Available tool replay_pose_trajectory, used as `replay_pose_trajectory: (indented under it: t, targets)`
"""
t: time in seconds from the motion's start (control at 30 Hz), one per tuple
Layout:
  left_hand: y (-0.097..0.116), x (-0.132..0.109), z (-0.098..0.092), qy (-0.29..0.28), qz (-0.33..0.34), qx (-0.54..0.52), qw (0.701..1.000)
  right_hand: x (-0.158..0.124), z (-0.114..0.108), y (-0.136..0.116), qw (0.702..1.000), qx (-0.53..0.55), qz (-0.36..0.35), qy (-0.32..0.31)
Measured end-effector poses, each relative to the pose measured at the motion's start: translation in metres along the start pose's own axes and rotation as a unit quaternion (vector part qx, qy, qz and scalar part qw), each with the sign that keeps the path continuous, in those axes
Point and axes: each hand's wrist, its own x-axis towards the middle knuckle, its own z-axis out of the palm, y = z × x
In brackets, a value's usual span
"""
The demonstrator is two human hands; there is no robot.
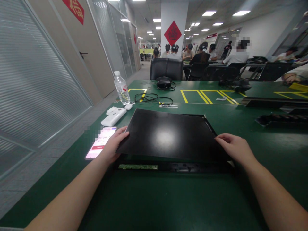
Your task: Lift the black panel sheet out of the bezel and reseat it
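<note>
A glossy black screen panel (pixel 168 136) lies tilted in front of me, its surface reflecting a bright patch of light. My left hand (pixel 117 142) is closed on the panel's left edge, thumb on top and fingers partly hidden beneath. At the right edge, my right hand (pixel 235 148) pinches the panel between thumb and fingertips. Beneath it shows a black frame (pixel 202 167), with a green circuit board strip (pixel 138 166) along its near side. The frame's far right corner also sticks out behind the panel. How far the panel touches the frame is hidden.
Left of the panel on the green table (pixel 163 202) are a lit phone (pixel 102 142), a white device (pixel 114 117) and a water bottle (pixel 122 88). Black cable (pixel 151 98) lies behind. Dark strips (pixel 281 119) sit at right, near another person's hand (pixel 290 78).
</note>
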Motion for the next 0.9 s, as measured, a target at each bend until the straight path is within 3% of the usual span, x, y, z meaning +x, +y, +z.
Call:
replay_pose_trajectory:
  t: [0.47, 0.9]
  targets:
    - [-0.004, 0.005, -0.005, -0.006, 0.004, 0.035, 0.999, 0.001, 0.0, 0.002, 1.0, -0.02, -0.004, -0.006]
    - [0.005, -0.003, 0.006, 0.026, -0.03, 0.024, 0.999, 0.002, 0.0, 0.001, 0.999, -0.025, 0.01, -0.018]
